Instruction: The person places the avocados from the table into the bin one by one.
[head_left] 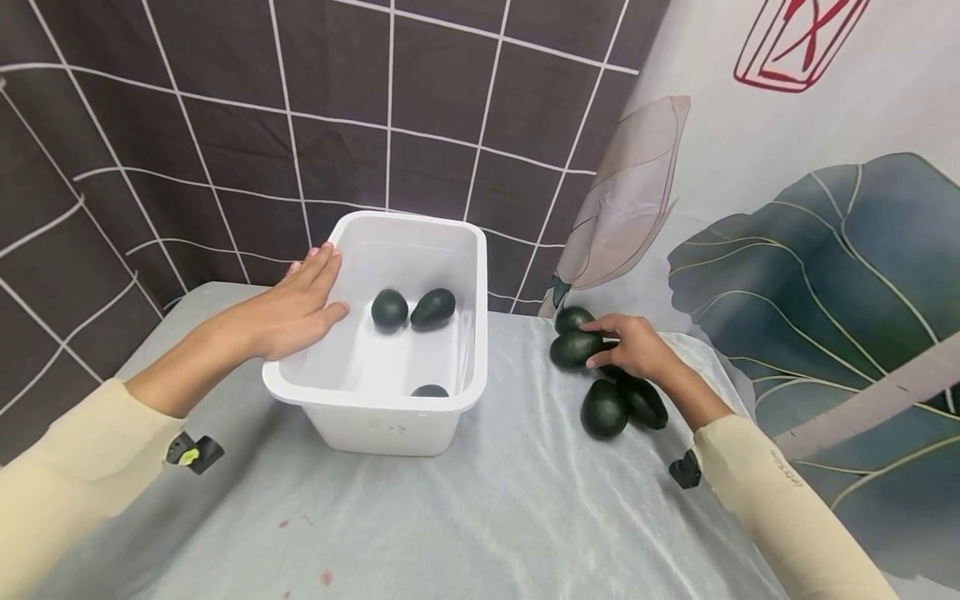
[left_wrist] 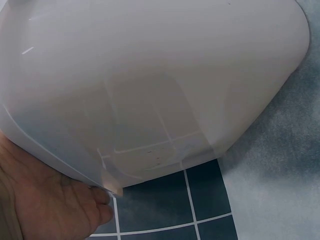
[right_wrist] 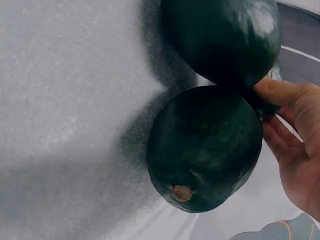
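Note:
A white plastic tub stands on the cloth-covered table with three dark green avocados inside, one of them an avocado lying on its side. My left hand rests on the tub's left rim, its fingers straight; the left wrist view shows the palm against the tub's outer wall. At the right, my right hand reaches into a cluster of several avocados. Its thumb and fingers pinch a partly hidden avocado, behind a nearer avocado with a brown stem scar. Another avocado lies nearer me.
A dark curtain with white grid lines hangs right behind the tub. Along the right side, a pale curtain with leaf prints borders the table. The grey cloth has a few reddish spots near the front.

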